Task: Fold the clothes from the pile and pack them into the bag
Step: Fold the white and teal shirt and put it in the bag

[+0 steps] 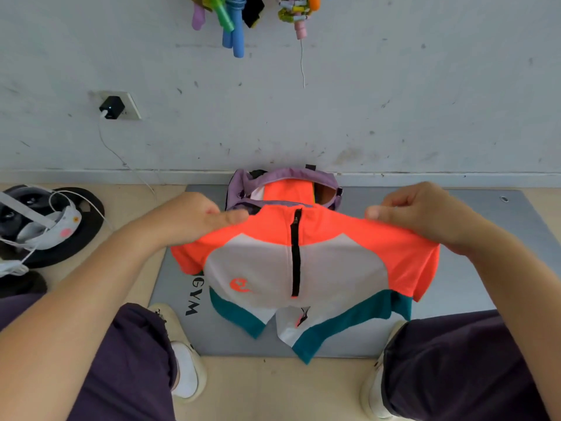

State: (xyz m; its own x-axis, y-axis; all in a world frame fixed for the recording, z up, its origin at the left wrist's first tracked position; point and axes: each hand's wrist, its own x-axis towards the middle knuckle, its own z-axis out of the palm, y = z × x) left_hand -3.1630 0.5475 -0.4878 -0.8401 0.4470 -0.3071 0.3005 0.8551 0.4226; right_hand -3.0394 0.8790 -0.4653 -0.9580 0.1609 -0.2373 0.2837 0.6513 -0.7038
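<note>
Orange, white and teal zip jacket [297, 265], held up by its shoulders above a grey mat [473, 268] on the floor. Left hand [194, 220] pinches the left shoulder seam between thumb and curled fingers; right hand [425, 214] pinches the right shoulder likewise. Purple bag [285, 189] stands open behind the jacket, against the wall, with orange cloth inside it.
</note>
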